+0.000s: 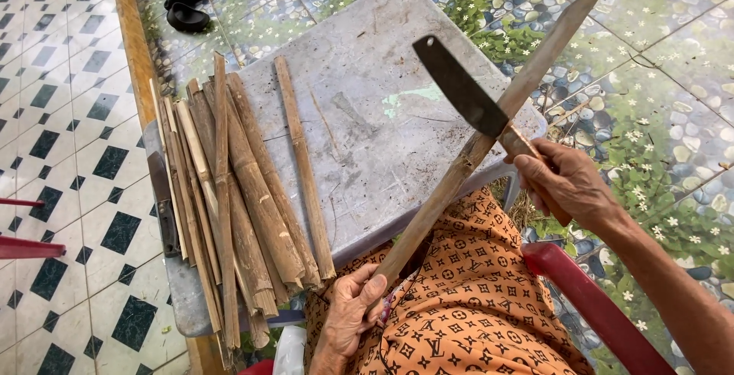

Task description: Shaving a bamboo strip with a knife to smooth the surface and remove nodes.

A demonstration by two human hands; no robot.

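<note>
My left hand [350,305] grips the near end of a long bamboo strip [489,132] that slants up to the right over the grey table [382,46]. My right hand [567,180] holds the wooden handle of a dark broad-bladed knife [460,86]. The blade crosses the strip near its middle, its edge against the bamboo. Both hands rest above my lap, which is covered in orange patterned cloth.
Several split bamboo strips [237,191] lie bundled on the table's left part, one [303,165] apart to the right. A second dark blade [162,203] lies at the table's left edge. Black sandals [183,4] sit on the floor beyond. A red chair arm [589,298] is at my right.
</note>
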